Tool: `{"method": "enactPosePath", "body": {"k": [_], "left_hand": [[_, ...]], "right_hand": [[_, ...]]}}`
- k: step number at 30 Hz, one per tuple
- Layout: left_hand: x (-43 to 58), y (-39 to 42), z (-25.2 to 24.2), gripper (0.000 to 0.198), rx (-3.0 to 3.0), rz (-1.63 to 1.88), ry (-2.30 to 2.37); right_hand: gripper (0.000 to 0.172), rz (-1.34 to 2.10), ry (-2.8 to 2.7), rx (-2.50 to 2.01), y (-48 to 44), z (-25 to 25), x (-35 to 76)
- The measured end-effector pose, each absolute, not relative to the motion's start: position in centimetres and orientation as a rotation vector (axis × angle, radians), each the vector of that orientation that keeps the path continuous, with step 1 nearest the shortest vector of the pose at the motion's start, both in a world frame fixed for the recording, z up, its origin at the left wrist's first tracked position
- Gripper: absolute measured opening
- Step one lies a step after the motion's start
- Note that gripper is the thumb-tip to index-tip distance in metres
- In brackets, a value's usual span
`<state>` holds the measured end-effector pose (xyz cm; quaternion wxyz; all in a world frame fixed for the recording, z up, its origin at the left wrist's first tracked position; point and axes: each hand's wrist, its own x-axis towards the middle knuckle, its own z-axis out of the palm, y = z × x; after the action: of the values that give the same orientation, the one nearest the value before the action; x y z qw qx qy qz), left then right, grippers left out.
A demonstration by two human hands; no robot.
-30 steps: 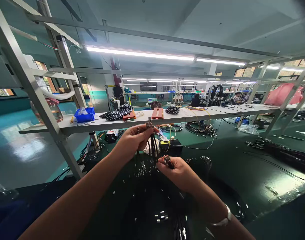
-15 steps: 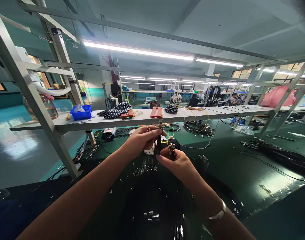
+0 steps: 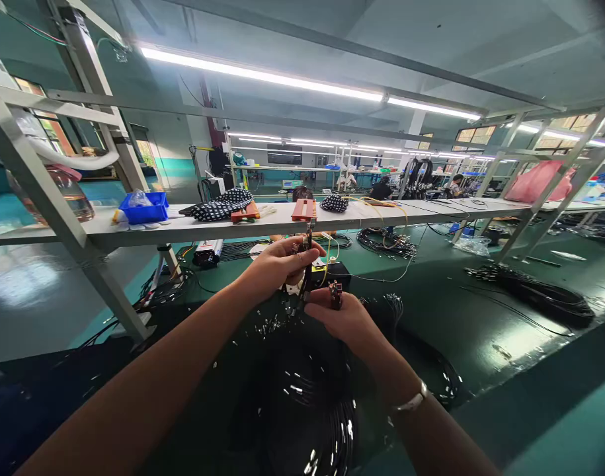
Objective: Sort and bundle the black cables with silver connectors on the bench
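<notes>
My left hand (image 3: 282,263) is closed around black cables (image 3: 308,276), with a metal connector (image 3: 309,228) standing up above the thumb. Lower and to the right, my right hand (image 3: 342,316) has its fingers curled round a small bunch of cable ends; their metal connectors (image 3: 336,288) poke up past the fingers. Its thumb lies close to the lower part of the cables under my left hand. Below both hands, a coil of black cable (image 3: 349,430) with shiny ends rests on the dark green table. Small shiny pieces (image 3: 270,325) are scattered nearby.
A white shelf (image 3: 277,221) crosses behind, bearing a blue bin (image 3: 144,210), orange-red blocks (image 3: 303,210) and dotted black cloth (image 3: 225,205). Cable bundles lie on the table at the back (image 3: 386,243) and right (image 3: 535,291). Metal posts (image 3: 101,284) stand left. Other people sit beyond the shelf.
The view has shifted, so the shelf appears further left and higher. Both hands keep their holds, and the connectors in my right hand look more bunched together than before.
</notes>
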<state>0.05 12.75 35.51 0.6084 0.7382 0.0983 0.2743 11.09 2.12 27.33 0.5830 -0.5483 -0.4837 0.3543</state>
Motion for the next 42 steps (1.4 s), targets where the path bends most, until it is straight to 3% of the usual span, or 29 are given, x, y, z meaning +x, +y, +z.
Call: {"method": "enactPosePath", "body": {"k": [4,11,16,20,26,31,35,42], "left_hand": [[0.3,12.1,35.8,0.023,1.856,0.644,0.313],[-0.8,13.6,35.5,0.018,2.066,0.658,0.448],[-1.4,13.3,35.5,0.02,2.029,0.68,0.479],[-1.0,12.4,36.0,0.021,2.074,0.688,0.469],[-0.8,12.3,37.1,0.019,2.167,0.801,0.497],[-0.6,12.2,37.4,0.025,2.218,0.838,0.537],[0.0,11.9,37.8,0.025,2.202,0.875,0.556],[1.8,10.9,38.2,0.024,2.097,0.995,0.571]], "right_hand": [[0.023,0.784,-1.186,-1.351,2.3,27.7,10.8],[0.012,0.381,-1.181,-1.558,2.3,26.9,10.5],[0.029,0.717,-1.253,-1.405,2.3,27.4,11.5],[0.037,0.648,-1.088,-1.269,3.1,27.7,11.5],[0.027,0.716,-1.299,-1.476,2.7,27.8,10.8],[0.031,0.745,-1.244,-1.325,2.4,28.4,10.7],[0.019,0.817,-1.366,-1.412,2.7,27.9,10.3],[0.038,0.533,-1.054,-1.26,3.2,27.6,10.0]]}}
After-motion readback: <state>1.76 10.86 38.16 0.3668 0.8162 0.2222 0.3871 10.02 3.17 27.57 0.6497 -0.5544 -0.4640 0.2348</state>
